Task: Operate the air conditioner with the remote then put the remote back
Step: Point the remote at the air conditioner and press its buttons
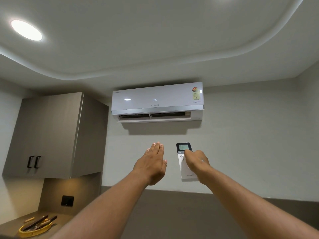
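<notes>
Head view, tilted up toward wall and ceiling. Lloyd split air conditioner (157,100) mounted high on the wall at 12 o'clock, panel reading 24, louvre at the bottom swung open (so apparently running). Just below, at about 5 o'clock from the unit, white Lloyd remote (184,161) raised and aimed upward, dark screen end on top, logo end at the bottom. Right hand (196,163) wrapped around the remote's right side, clamped on it, thumb laid across the button area under the screen. Left hand (152,165) at 9 o'clock from the remote, near but apart from it, flat and empty, fingers straight and pressed together, palm turned toward the wall. Grey wall cupboard (51,133) with two black handles off at 9 o'clock; yellow-rimmed tray (35,229) of utensils on the desk (10,226) down at 7 o'clock; round ceiling light (26,30) at 10 o'clock.

Step in hand, judged from this: operating phase, remote pointed, thumb on a key. Next move probably one firm thumb press with the remote's top end kept aimed at the unit, then lowering it to its resting place, not visible here.
</notes>
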{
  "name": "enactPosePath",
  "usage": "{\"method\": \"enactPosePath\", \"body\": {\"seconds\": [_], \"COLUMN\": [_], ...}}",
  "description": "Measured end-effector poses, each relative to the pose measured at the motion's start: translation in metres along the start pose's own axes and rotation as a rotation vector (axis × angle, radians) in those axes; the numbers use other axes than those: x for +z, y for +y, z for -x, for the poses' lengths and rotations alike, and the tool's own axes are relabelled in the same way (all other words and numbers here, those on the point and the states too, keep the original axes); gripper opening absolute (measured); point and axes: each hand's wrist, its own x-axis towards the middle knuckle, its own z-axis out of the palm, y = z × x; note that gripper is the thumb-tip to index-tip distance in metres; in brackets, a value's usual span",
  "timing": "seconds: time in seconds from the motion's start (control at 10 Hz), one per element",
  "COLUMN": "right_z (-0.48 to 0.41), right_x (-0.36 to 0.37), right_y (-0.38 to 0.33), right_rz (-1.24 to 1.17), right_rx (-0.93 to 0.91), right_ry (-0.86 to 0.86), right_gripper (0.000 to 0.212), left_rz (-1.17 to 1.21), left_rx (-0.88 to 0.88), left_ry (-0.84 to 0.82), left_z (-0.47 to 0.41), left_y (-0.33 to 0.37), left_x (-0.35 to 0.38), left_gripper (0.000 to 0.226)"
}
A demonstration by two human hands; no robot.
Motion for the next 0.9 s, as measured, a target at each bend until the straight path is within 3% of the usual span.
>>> {"method": "enactPosePath", "body": {"seconds": [0.9], "right_z": [-0.0033], "right_x": [-0.0018], "right_y": [0.0035], "right_rz": [0.011], "right_rx": [-0.001], "right_ry": [-0.005], "right_gripper": [0.018], "left_rz": [-0.001], "left_rx": [-0.001], "left_ry": [-0.005], "left_z": [-0.0025], "left_y": [0.0019], "left_x": [0.0036], "left_gripper": [0.064]}}
